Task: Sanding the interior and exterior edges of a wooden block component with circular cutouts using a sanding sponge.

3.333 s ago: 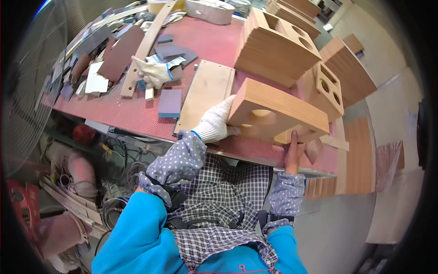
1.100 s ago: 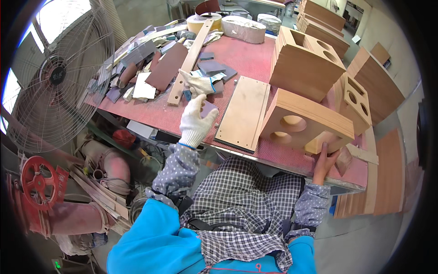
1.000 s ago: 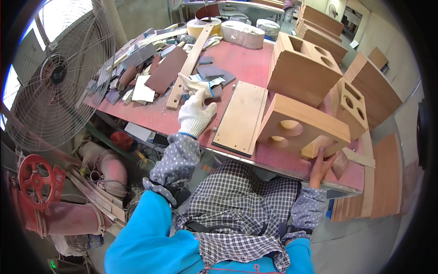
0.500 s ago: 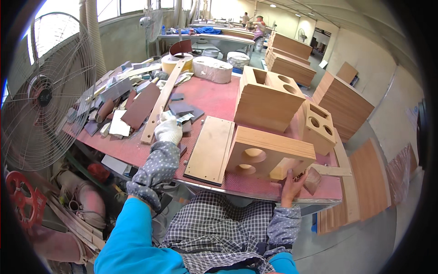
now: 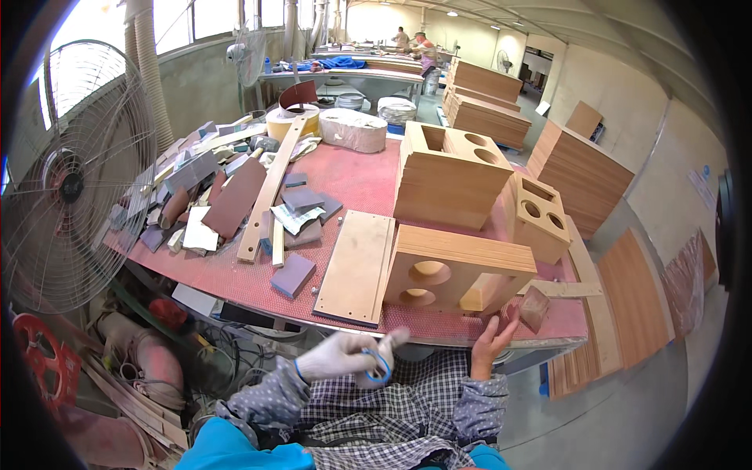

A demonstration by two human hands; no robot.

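Over my lap, close to the table's front edge, my left hand (image 5: 333,359) wears a white knit glove. Its fingers are closed on a second white glove (image 5: 392,342) with a blue-edged cuff. My bare right hand (image 5: 493,342) is at the front edge with its fingers apart, holding nothing. Beside its fingertips lies a small brown block (image 5: 534,308). Just behind it stands a stack of wooden panels (image 5: 501,270) with two round holes and a rectangular cutout. To the left of that stack lies a flat wooden board (image 5: 356,262).
Two more cut panel stacks, one taller (image 5: 442,184) and one smaller (image 5: 540,215), stand behind. Sanding blocks (image 5: 294,274), a long wooden strip (image 5: 270,192) and a heap of abrasive scraps cover the left side. A big fan (image 5: 70,186) stands at far left.
My left hand has come back from the sanding blocks to over my lap, now with a white glove in it. My right hand has drawn slightly away from the panel stack and opened.
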